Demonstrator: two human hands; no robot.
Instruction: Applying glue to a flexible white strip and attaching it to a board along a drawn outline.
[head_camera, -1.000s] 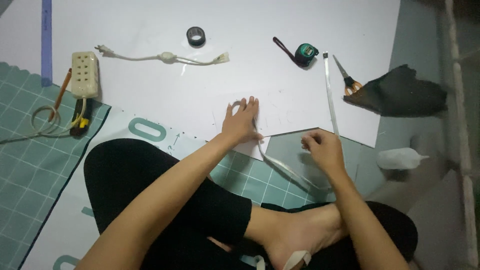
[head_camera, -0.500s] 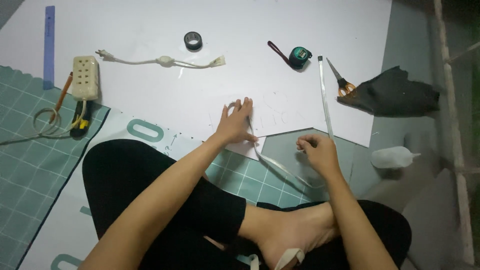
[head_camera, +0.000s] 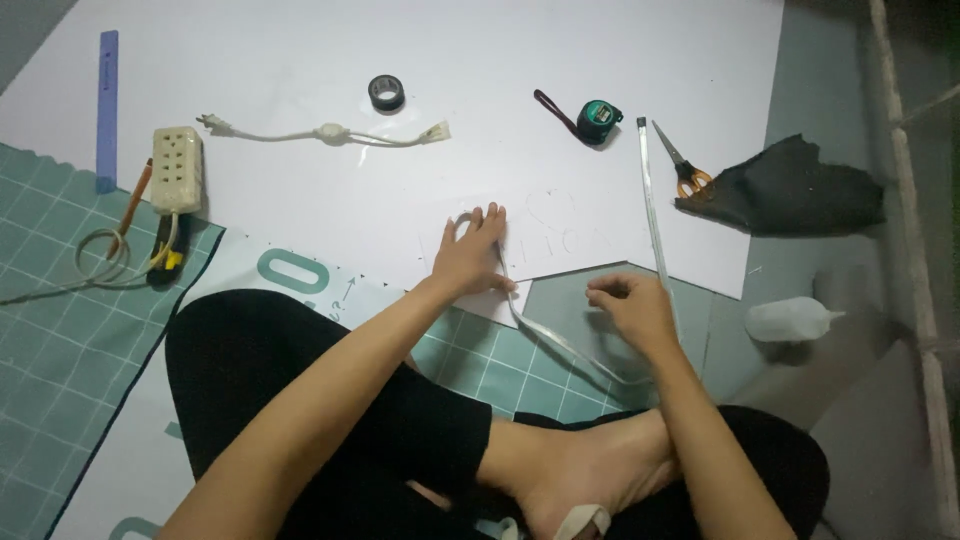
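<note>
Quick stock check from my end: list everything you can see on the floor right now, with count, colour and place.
white sheet: one, white, spread across the top
cutting mat: one, green grid, left and under the legs
ruler: one, blue, far left
power strip: one, cream, left, cord coiled below it
pencil: one, orange, beside the power strip
cable: one, white, top centre
tape roll: one, black, top centre
tape measure: one, green and black, top right
scissors: one, orange handles, right
long strip: one, pale, right of centre
dark cloth: one, right
bottle: one, translucent white, lower right
curved strip: one, white, between the hands
left hand: flat on the sheet edge
right hand: pinching the curved strip
</note>
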